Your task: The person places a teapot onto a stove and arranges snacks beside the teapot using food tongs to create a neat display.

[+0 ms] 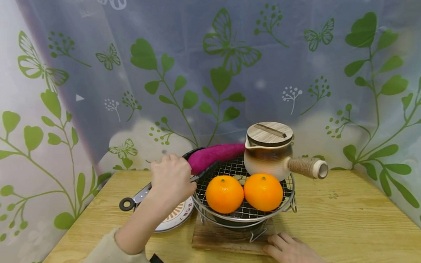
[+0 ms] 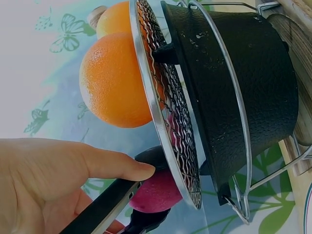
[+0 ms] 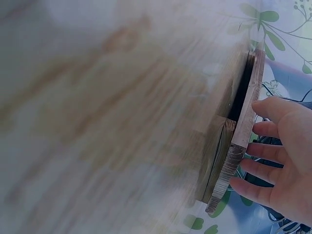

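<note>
My left hand (image 1: 172, 180) grips a pair of tongs (image 1: 138, 195) with black tips and a ring at the handle end. Between the tips lies a long purple sweet potato (image 1: 213, 156), at the left rim of a round wire grill (image 1: 237, 167). In the left wrist view the thumb presses along one tong arm (image 2: 105, 207), and the sweet potato (image 2: 156, 192) overlaps the grill's edge. My right hand (image 1: 293, 252) is at the right front corner of the wooden board (image 1: 224, 242) under the stove; its fingers, loosely extended, meet the board's edge (image 3: 241, 131).
Two oranges (image 1: 224, 194) (image 1: 263, 192) sit at the grill's front. Behind them stands a clay teapot (image 1: 266, 160) with a wooden lid, its rope-wrapped handle jutting right. Below the grill is a black stove pot (image 2: 239, 73) in a wire frame. A white patterned plate (image 1: 174, 219) lies left.
</note>
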Tool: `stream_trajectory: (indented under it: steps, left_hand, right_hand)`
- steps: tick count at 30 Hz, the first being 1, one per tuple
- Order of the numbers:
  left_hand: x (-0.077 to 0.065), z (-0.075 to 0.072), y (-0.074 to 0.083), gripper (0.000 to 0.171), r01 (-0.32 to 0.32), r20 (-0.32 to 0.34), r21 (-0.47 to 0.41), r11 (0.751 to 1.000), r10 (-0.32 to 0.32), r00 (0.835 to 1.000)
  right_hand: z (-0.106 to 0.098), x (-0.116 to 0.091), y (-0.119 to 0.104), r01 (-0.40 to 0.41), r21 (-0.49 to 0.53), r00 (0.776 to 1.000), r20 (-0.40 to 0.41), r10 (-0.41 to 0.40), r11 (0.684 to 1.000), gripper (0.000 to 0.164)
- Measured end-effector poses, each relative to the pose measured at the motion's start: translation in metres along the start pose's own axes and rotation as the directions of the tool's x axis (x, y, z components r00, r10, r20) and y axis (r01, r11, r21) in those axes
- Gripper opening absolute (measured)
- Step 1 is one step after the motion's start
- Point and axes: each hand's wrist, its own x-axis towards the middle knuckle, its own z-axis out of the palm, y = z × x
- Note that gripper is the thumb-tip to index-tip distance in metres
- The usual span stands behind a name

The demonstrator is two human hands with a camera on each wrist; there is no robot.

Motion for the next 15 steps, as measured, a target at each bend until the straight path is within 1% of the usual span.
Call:
stream_trajectory:
  steps: [10, 15]
  left_hand:
    - [-0.001, -0.001, -0.0019, 0.042, -0.009, -0.019, -0.007, 1.0, 0.009, 1.0]
    - [-0.0007, -0.0016, -0.0025, 0.041, -0.004, -0.009, -0.023, 1.0, 0.003, 1.0]
  right_hand:
    - [-0.0012, 0.001, 0.0, 0.005, -0.01, 1.0, 0.006, -0.005, 1.0, 0.038]
    - [-0.0006, 0.0007, -0.0001, 0.002, -0.009, 1.0, 0.009, -0.002, 1.0, 0.039]
